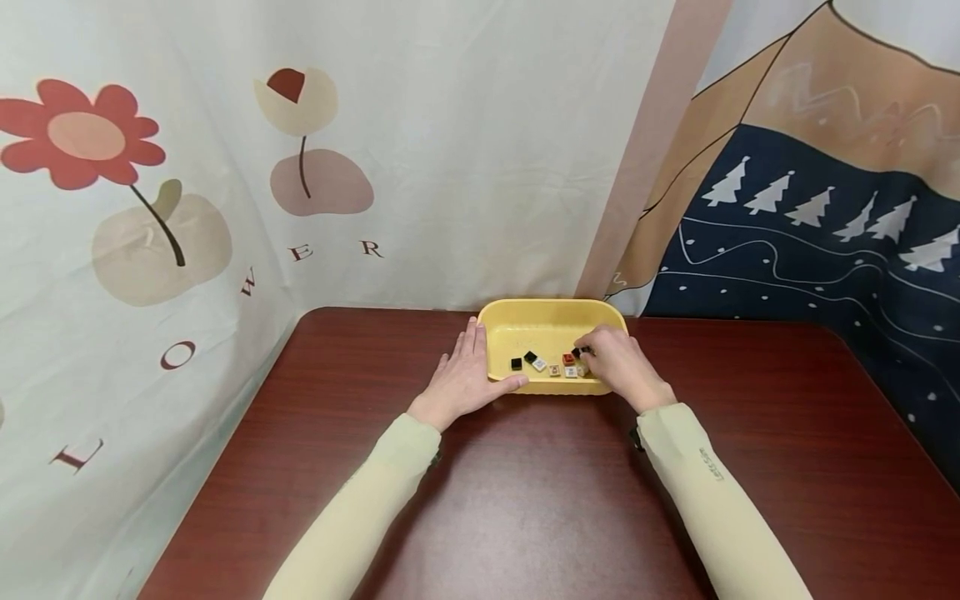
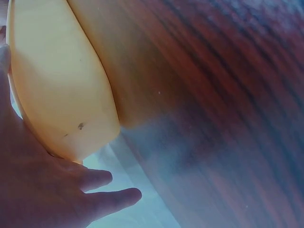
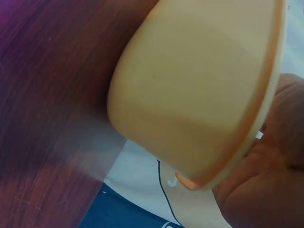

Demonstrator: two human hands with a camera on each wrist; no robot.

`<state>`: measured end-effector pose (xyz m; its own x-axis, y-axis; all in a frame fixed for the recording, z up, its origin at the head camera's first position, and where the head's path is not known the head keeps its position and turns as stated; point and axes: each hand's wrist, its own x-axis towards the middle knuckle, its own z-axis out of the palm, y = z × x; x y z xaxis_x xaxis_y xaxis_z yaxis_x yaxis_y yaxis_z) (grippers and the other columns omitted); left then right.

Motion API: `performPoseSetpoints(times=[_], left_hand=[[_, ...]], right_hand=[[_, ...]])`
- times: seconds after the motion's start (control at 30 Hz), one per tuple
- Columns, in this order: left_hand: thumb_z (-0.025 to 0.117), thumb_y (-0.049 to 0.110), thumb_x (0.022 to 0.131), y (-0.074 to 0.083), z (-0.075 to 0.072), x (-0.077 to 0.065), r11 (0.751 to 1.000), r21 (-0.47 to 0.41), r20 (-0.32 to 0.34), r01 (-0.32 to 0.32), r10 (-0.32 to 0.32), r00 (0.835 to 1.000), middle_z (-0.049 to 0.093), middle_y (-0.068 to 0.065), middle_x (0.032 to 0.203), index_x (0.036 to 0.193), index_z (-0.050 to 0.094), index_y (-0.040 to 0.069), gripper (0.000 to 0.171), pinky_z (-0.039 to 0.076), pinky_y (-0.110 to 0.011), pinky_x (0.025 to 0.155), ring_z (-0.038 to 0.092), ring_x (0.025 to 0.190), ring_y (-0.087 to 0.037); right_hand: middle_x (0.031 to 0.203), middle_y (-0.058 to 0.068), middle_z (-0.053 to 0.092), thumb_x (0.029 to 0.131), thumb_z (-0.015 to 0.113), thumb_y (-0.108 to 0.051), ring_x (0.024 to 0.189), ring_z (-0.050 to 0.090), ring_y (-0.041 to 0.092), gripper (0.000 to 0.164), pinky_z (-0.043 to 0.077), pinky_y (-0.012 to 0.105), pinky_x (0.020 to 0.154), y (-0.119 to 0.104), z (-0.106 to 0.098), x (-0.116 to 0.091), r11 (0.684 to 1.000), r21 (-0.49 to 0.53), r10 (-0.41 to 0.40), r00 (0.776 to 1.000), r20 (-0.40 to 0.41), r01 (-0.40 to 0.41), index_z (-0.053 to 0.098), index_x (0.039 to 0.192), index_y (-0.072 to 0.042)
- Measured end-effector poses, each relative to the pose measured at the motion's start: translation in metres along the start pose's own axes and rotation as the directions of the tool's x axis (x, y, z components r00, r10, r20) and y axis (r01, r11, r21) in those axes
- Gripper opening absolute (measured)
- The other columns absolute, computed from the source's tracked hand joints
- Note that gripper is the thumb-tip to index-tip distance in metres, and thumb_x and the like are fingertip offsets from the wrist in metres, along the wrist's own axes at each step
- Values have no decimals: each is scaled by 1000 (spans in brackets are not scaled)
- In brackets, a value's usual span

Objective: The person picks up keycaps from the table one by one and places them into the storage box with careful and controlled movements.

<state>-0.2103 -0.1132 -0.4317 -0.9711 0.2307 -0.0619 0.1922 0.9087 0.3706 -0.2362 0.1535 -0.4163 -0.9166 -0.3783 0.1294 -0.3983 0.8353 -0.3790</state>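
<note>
A yellow plastic tub [image 1: 551, 310] stands at the table's far edge. Several small square tiles lie on its floor: black ones such as this black tile [image 1: 516, 364], a white tile [image 1: 571, 372] and a red tile [image 1: 567, 359]. My left hand [image 1: 467, 375] rests on the tub's left end, fingers straight along the side and thumb across the front rim. Over the right end, my right hand [image 1: 617, 358] reaches in with bent fingers and pinches a small black tile [image 1: 577, 352]. In the right wrist view, the tub wall [image 3: 190, 90] hides those fingertips.
The dark red-brown wooden table [image 1: 555, 500] spreads in front of and beside the tub. Right behind it hangs a printed curtain [image 1: 465, 150] with flowers on the left, and mountains and trees on the right.
</note>
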Motion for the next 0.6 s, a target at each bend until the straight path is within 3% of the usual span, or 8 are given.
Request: performPoseSetpoints(times=[0.6], left_hand=[[57,80,88,-1,1,1,1000,-16,9,-1,1,1000,-3,-15,173,165,1,0,124,26,-64,118,15,157,-36]], right_hand=[[110,18,74,93,71,-3,100,66,31,23,53,49,89,3,5,6,1000,-14,7,999,51,-7,78,114,1]])
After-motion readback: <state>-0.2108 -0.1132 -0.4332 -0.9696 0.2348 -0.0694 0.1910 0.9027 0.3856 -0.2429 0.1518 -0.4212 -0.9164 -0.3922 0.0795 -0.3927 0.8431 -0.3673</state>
